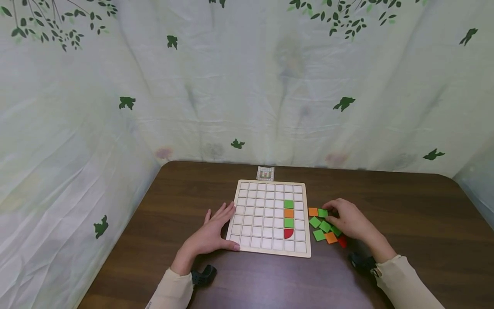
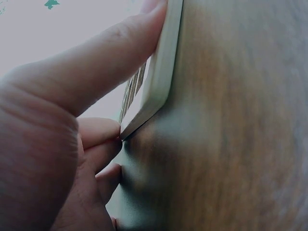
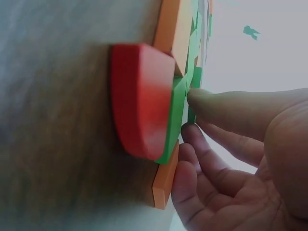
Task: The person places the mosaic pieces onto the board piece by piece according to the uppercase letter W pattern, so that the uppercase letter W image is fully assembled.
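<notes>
A wooden grid board (image 1: pixel 267 254) with white squares lies on the table. One of its columns holds green, orange and green square tiles above a red rounded tile (image 1: pixel 288 233). At its near-left corner, my left hand (image 1: pixel 210 234) touches the board, fingers spread along the left edge and thumb at the front edge (image 2: pixel 166 72). Right of the board, my right hand (image 1: pixel 353 221) pinches a green square tile (image 1: pixel 322 213) between thumb and index finger; the right wrist view shows this green tile (image 3: pixel 197 74) partly hidden by the thumb.
Loose green and orange tiles (image 1: pixel 330 237) lie in a cluster under and beside the right hand, with a red rounded tile (image 3: pixel 156 96) at its near side. Behind the board is a small pattern card (image 1: pixel 266 173). A leaf-printed curtain (image 1: pixel 247 86) hangs beyond the brown table (image 1: pixel 417 214).
</notes>
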The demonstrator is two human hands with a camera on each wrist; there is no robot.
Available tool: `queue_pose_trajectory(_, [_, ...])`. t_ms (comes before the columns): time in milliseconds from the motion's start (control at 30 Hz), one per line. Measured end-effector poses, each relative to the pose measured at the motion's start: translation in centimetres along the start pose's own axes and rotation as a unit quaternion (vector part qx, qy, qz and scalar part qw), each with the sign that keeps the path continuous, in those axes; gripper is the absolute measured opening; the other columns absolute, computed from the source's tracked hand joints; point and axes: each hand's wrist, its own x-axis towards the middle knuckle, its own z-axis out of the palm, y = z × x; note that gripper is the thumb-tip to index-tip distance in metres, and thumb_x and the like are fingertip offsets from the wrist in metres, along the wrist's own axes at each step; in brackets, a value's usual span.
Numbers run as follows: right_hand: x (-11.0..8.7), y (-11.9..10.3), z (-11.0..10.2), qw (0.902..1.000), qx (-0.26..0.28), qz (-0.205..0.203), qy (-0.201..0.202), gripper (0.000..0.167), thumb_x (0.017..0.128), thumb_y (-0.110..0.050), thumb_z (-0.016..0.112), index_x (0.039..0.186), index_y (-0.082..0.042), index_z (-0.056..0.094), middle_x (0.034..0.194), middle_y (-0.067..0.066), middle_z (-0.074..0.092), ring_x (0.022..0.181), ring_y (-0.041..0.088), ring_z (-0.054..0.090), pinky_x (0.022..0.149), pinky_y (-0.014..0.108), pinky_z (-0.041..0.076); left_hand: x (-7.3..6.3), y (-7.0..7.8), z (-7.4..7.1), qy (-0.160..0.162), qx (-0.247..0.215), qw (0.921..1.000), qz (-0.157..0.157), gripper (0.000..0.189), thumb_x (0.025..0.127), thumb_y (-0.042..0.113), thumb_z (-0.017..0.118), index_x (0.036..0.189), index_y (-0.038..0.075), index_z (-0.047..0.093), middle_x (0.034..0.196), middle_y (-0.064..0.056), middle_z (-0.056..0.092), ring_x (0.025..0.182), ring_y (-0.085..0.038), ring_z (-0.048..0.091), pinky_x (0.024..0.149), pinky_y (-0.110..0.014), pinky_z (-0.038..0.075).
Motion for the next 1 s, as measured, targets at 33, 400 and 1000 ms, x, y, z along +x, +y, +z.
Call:
queue_pose_trajectory(33, [0.0,0.0,0.0,1.0000,0.000,0.002,0.002,0.024,0.092,-0.005,0.071,0.115,0.001,0.069,0.109,0.014,0.064,0.095,0.029,0.062,0.082,0.049,0.053,0.0,0.0,0.0,0.000,-0.001,1.0000,0.000,0.113,0.076,0.047,0.086,0.159,0.002,0.024,0.167,-0.011,0.017,0.154,-0.031,0.004,0.116,-0.063,-0.010])
queue_pose_trajectory(400, [-0.5,-0.7,0.0,0.9992,0.009,-0.006,0.040,0.026,0.092,-0.010,0.073,0.116,-0.001,0.069,0.112,0.014,0.065,0.098,0.028,0.062,0.083,0.050,0.053,-0.1,0.0,0.1,-0.001,-0.004,1.0000,-0.003,0.112,0.076,0.046,0.086,0.159,0.002,0.024,0.167,-0.011,0.017,0.154,-0.031,0.004,0.116,-0.062,-0.010])
queue_pose_trajectory(1000, [-1.0,-3.5,0.7,0.9981,0.029,-0.020,0.050,0.029,0.090,-0.011,0.076,0.118,-0.006,0.070,0.113,0.007,0.065,0.100,0.025,0.061,0.084,0.046,0.055,0.0,0.0,0.0,-0.002,-0.001,1.0000,-0.002,0.113,0.076,0.047,0.086,0.159,0.002,0.024,0.167,-0.011,0.016,0.155,-0.031,0.004,0.115,-0.063,-0.011])
